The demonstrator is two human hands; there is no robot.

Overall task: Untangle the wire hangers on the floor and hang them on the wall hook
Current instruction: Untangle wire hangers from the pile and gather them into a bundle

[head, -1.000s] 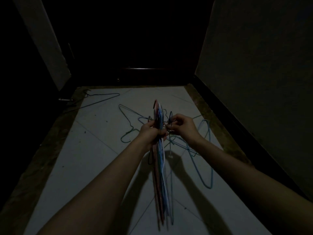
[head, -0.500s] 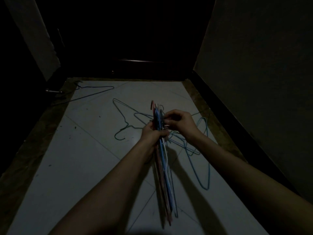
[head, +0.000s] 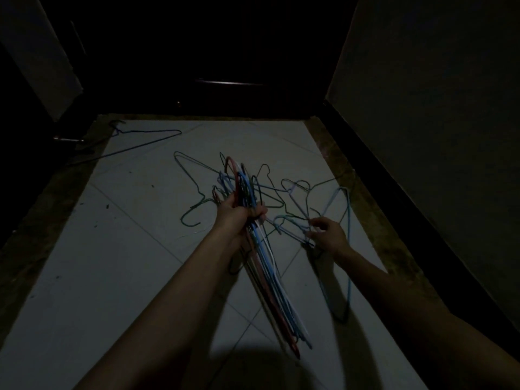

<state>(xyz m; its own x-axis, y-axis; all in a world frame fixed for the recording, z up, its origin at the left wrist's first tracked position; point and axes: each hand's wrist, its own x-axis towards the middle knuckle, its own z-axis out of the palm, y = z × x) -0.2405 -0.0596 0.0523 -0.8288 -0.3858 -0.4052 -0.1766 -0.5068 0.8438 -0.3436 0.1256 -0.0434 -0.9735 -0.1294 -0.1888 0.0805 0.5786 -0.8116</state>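
Floor: open tile on the left, dark wall base close on the right. Left hand clenches the sorted hanger bundle; keep it raised, clear of the tangle. Right hand pinches 1 pale wire there; best to draw it leftward, slowly. Wall hook not visible.

One head-worn camera looks forward and down, close over the tiled floor toward a dark doorway.

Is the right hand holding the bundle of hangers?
No, the left hand grips the bundle of hangers, while the right hand reaches into the tangle on the floor.
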